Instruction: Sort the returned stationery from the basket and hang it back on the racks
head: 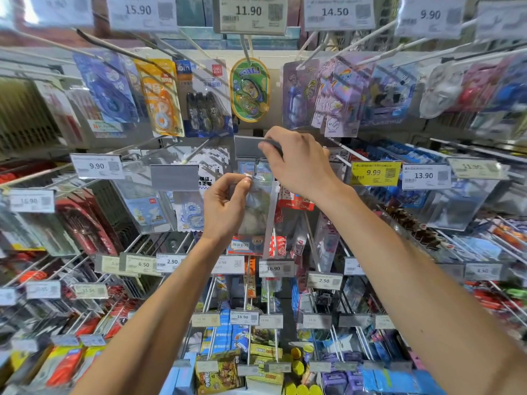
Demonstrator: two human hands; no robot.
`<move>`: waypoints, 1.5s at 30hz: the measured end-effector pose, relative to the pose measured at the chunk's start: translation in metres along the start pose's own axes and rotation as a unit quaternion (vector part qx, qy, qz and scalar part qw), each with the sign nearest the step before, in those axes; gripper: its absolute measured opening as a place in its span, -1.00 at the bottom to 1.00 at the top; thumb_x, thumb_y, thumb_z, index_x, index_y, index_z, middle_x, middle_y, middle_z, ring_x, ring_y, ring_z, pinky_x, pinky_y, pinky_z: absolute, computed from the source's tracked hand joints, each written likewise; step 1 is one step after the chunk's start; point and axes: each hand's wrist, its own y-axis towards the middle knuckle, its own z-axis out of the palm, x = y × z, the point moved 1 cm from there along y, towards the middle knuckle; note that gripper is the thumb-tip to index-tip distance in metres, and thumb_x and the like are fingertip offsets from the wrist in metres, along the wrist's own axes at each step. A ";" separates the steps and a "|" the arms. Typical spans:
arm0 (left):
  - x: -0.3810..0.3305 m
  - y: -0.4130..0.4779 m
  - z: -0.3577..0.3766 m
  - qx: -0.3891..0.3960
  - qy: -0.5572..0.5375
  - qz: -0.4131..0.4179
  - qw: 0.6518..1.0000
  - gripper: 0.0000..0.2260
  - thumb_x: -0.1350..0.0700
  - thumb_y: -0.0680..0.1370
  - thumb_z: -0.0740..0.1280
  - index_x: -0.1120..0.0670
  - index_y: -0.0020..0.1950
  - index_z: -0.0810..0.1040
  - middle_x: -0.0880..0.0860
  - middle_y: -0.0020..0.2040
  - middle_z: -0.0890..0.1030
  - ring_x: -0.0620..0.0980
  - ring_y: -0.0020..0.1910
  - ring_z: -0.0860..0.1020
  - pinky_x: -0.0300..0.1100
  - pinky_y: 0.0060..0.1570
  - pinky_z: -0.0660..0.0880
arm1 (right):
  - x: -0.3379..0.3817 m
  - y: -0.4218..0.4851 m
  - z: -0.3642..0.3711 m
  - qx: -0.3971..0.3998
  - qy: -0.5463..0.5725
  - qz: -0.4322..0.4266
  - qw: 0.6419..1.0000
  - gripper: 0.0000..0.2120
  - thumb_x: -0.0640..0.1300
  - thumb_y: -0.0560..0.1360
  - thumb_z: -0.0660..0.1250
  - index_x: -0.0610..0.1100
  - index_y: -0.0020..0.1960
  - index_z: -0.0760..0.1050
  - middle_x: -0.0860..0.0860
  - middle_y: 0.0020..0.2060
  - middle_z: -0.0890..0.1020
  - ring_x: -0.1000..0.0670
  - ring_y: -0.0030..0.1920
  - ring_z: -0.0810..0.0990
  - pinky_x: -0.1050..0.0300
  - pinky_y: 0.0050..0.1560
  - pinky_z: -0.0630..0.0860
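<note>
The packet [254, 192] pinched in the left hand [225, 208] is clear, glossy plastic film with creases that catch the light. The label holder [248, 148] under the right hand [299, 163] is matt grey plastic, and the rack hooks [196, 151] are smooth, pale metal wire. Price tags [97, 166] look like matt paper in shiny clear sleeves.

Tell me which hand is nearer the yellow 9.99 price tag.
Right. The right hand sits just left of the yellow price tag, gripping a grey tag flap; the left hand is farther left and lower, pinching a clear packet.
</note>
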 end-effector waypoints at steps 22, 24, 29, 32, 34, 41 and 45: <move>0.015 0.014 0.002 -0.004 0.035 0.010 0.999 -0.84 0.14 0.66 0.34 -0.02 -0.10 0.63 -0.17 -0.40 0.51 -0.17 -0.39 0.38 -0.29 -0.37 0.34 | 0.001 -0.002 0.001 -0.009 -0.009 -0.009 1.000 -0.77 0.12 0.67 0.17 0.02 0.09 0.52 -0.05 -0.01 0.69 -0.27 0.11 0.60 -0.15 -0.03 0.33; 0.017 0.017 0.004 -0.013 0.046 -0.006 0.999 -0.84 0.15 0.66 0.35 0.01 -0.10 0.63 -0.15 -0.36 0.54 -0.19 -0.36 0.41 -0.31 -0.33 0.37 | 0.001 -0.003 0.002 -0.009 -0.003 -0.008 1.000 -0.76 0.12 0.67 0.18 0.01 0.06 0.53 -0.05 -0.05 0.69 -0.28 0.08 0.60 -0.15 -0.04 0.36; 0.028 0.030 0.014 -0.032 0.076 -0.066 0.994 -0.83 0.08 0.67 0.34 -0.04 -0.12 0.54 -0.07 -0.22 0.57 -0.32 -0.30 0.49 -0.37 -0.20 0.44 | 0.001 -0.005 0.002 -0.015 -0.005 -0.011 1.000 -0.76 0.12 0.66 0.19 0.00 0.05 0.54 -0.02 -0.09 0.69 -0.26 0.06 0.61 -0.14 -0.03 0.36; 0.037 0.043 0.018 -0.038 0.095 -0.033 0.994 -0.82 0.11 0.66 0.37 -0.01 -0.15 0.55 -0.08 -0.28 0.54 -0.32 -0.34 0.46 -0.35 -0.25 0.40 | 0.000 -0.006 0.004 -0.021 -0.013 -0.019 1.000 -0.76 0.13 0.66 0.18 0.01 0.06 0.54 -0.02 -0.07 0.70 -0.27 0.08 0.62 -0.16 0.00 0.38; 0.043 0.051 0.020 -0.035 0.097 -0.039 0.994 -0.87 0.13 0.66 0.37 0.08 -0.08 0.57 -0.06 -0.27 0.55 -0.31 -0.33 0.47 -0.40 -0.28 0.38 | -0.001 -0.007 0.004 -0.023 -0.014 -0.024 0.999 -0.75 0.13 0.66 0.17 0.01 0.04 0.53 -0.02 -0.09 0.69 -0.27 0.06 0.63 -0.19 0.04 0.45; 0.064 0.074 0.028 -0.043 0.133 -0.127 0.982 -0.89 0.11 0.69 0.31 0.14 0.04 0.52 -0.05 -0.27 0.50 -0.18 -0.35 0.44 -0.31 -0.37 0.37 | -0.005 -0.008 0.003 -0.026 -0.012 -0.041 0.999 -0.75 0.12 0.67 0.18 0.00 0.04 0.54 -0.03 -0.12 0.69 -0.25 0.02 0.62 -0.14 -0.01 0.43; 0.104 0.087 0.023 0.008 0.167 -0.219 0.961 -0.71 -0.10 0.61 0.39 0.12 0.04 0.54 0.12 -0.12 0.61 -0.05 -0.21 0.54 -0.12 -0.20 0.51 | -0.007 -0.010 0.003 -0.026 -0.016 -0.060 0.998 -0.74 0.11 0.67 0.18 0.02 0.04 0.58 0.03 -0.11 0.69 -0.19 0.03 0.63 -0.20 0.05 0.50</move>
